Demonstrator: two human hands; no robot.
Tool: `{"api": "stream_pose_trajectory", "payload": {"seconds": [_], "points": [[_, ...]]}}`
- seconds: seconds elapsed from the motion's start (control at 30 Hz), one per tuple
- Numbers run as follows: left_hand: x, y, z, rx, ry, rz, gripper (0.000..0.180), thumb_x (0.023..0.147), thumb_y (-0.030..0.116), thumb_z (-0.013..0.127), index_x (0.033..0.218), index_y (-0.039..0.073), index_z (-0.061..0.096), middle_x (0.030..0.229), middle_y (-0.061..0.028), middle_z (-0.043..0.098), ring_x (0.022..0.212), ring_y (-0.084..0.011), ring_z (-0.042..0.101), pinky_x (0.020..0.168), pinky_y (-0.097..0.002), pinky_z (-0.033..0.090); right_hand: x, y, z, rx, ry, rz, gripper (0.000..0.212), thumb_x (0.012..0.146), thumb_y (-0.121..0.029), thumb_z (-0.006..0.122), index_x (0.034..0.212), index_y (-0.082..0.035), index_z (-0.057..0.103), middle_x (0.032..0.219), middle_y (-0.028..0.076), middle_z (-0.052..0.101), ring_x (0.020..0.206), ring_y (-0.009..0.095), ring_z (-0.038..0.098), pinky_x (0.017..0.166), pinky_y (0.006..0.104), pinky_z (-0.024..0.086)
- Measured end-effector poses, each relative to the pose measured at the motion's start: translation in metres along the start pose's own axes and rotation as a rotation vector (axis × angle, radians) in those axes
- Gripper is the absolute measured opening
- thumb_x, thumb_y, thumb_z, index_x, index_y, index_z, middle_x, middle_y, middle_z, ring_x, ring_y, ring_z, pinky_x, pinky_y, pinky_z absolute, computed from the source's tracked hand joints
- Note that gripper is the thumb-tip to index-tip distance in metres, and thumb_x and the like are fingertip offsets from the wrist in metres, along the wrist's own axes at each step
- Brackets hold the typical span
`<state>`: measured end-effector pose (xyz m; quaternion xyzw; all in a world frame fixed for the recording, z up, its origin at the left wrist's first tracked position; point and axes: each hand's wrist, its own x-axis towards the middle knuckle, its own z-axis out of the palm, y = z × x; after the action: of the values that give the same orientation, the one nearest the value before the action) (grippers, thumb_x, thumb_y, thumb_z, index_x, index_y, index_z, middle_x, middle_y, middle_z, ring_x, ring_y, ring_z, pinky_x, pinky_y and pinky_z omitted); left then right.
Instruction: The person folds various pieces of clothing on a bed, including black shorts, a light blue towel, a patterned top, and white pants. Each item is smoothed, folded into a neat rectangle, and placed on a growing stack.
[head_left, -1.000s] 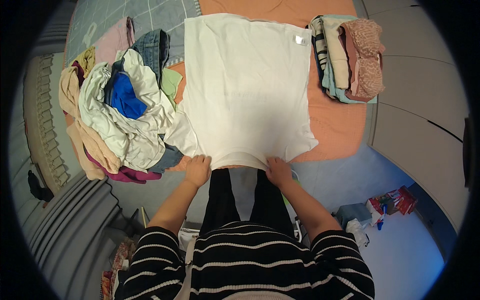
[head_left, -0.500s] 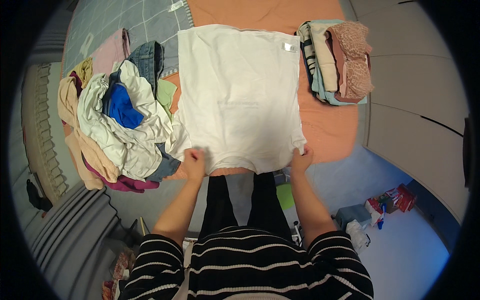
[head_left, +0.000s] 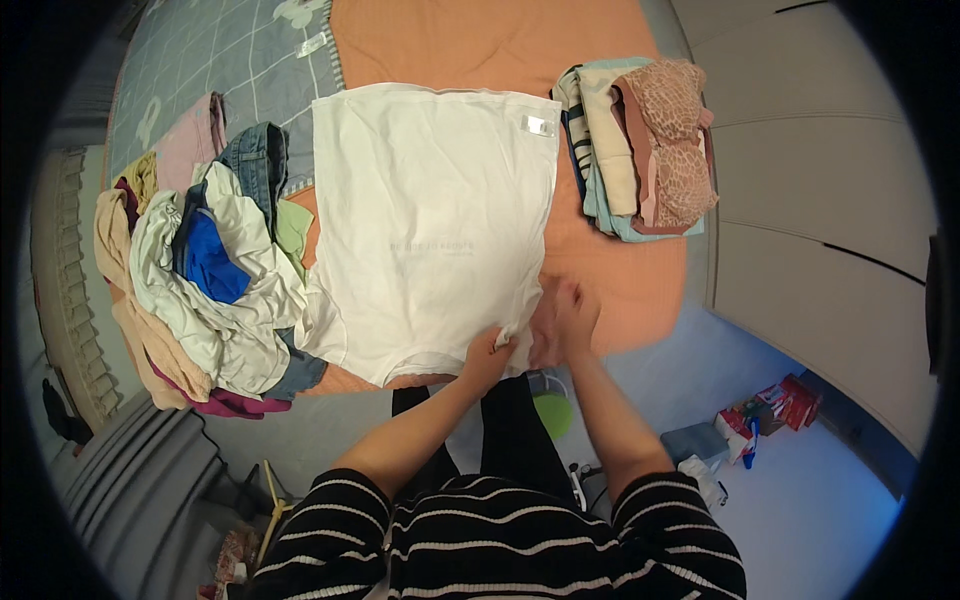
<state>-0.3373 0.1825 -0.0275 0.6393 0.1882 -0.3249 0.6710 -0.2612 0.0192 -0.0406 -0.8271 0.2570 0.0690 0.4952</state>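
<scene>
A white T-shirt [head_left: 430, 200] lies spread on the orange bedsheet, hem at the far side and neckline towards me. Its shoulder edge is pinched in my left hand [head_left: 488, 362], just right of the neckline. My right hand [head_left: 572, 315] is at the shirt's right sleeve side, smeared by motion, so its fingers and whatever they hold do not show clearly. The left sleeve [head_left: 318, 325] rests loosely against the clothes pile.
On the left lies a heap of unfolded clothes [head_left: 260, 330] with jeans [head_left: 258, 165] and a blue garment [head_left: 215, 262]. A stack of folded clothes [head_left: 607, 145], topped by a leopard-print bra [head_left: 668, 125], sits at right beside beige cabinets [head_left: 790, 170]. A grey checked quilt [head_left: 225, 60] covers the far left.
My left hand has crossed from the left shoulder to the right of the neckline. My right hand has shifted at the right sleeve and is now blurred. The whole view has shifted slightly.
</scene>
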Motion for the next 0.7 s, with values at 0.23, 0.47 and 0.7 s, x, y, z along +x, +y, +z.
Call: {"api": "stream_pose_trajectory", "payload": {"seconds": [0.23, 0.47, 0.7], "points": [[-0.013, 0.002, 0.000, 0.301, 0.087, 0.336, 0.025, 0.076, 0.015, 0.070, 0.096, 0.003, 0.060, 0.081, -0.0174, 0.062, 0.075, -0.0366, 0.060, 0.065, -0.0407, 0.047, 0.195, -0.124, 0.083, -0.479, 0.011, -0.218, 0.081, 0.070, -0.035, 0.075, 0.129, 0.008, 0.040, 0.124, 0.026, 0.053, 0.117, 0.037, 0.051, 0.099, 0.0391, 0.040], [-0.029, 0.000, -0.013, 0.058, 0.010, 0.169, 0.032, 0.077, 0.010, 0.070, 0.106, 0.003, 0.059, 0.086, -0.0111, 0.064, 0.075, -0.0216, 0.062, 0.068, -0.0329, 0.048, 0.259, -0.184, 0.116, -0.410, -0.081, -0.144, 0.037, 0.074, -0.020, 0.064, 0.104, 0.001, 0.058, 0.113, 0.022, 0.059, 0.102, 0.036, 0.059, 0.085, 0.0435, 0.049], [-0.031, -0.025, -0.038, -0.043, 0.074, 0.079, 0.034, 0.079, 0.009, 0.070, 0.111, 0.004, 0.059, 0.091, -0.0058, 0.065, 0.080, -0.0135, 0.061, 0.073, -0.0283, 0.048, 0.245, -0.145, 0.136, -0.735, 0.367, -0.136, 0.042, 0.075, -0.024, 0.065, 0.106, 0.004, 0.057, 0.107, 0.025, 0.060, 0.100, 0.039, 0.060, 0.085, 0.0434, 0.049]]}}
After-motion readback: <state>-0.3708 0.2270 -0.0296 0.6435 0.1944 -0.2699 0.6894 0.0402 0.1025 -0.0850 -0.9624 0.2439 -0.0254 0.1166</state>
